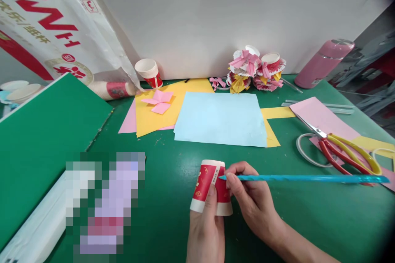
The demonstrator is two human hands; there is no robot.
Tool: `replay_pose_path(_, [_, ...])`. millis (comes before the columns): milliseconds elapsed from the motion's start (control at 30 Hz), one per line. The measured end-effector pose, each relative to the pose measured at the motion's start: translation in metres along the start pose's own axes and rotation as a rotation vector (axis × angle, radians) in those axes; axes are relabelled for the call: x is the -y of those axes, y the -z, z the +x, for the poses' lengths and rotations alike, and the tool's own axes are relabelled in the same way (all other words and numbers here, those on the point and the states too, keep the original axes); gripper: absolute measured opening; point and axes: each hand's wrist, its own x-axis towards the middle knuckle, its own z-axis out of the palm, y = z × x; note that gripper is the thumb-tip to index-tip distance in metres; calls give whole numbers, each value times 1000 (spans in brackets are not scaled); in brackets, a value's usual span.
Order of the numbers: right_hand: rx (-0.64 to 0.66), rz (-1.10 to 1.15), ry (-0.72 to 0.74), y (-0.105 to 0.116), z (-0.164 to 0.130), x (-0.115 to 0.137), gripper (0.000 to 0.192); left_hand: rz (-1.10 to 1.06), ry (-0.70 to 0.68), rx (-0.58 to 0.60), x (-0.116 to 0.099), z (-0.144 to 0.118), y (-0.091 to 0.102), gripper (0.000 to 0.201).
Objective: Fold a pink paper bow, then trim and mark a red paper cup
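Note:
My left hand [206,234] is wrapped round a red and white paper cup [205,181], its thumb lying across the printed side. The cup's narrower end points up and away from me, its wider end towards my wrist. Pinched in my right hand [251,193] is a long, shiny turquoise pen-like stick [296,178]. Its pointed tip is at the cup's red side, near a white printed strip; whether it touches I cannot tell. The far end of the stick reaches out to the right, past the scissors' handles.
Blue paper [220,119] and yellow paper [173,102] lie ahead. Scissors [339,148] rest at the right, near a pink flask [324,63]. Ruffled paper decorations [243,68] and another cup [149,74] stand by the wall. A green board [55,131] and plastic bag [61,28] occupy the left.

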Motion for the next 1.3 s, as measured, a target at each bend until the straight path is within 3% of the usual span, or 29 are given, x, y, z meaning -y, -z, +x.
replay_pose_path(533, [11,-90,16,1,2,-1,6,-51,30,127,-1,2,3,29])
replay_pose_path(833, [55,-140,31,2,2,2,6,-25,-12,130,-3,0,0,29])
replay_pose_path(1300, [-8,-208,81,2,2,-2,5,-73,5,137,-3,1,1,25])
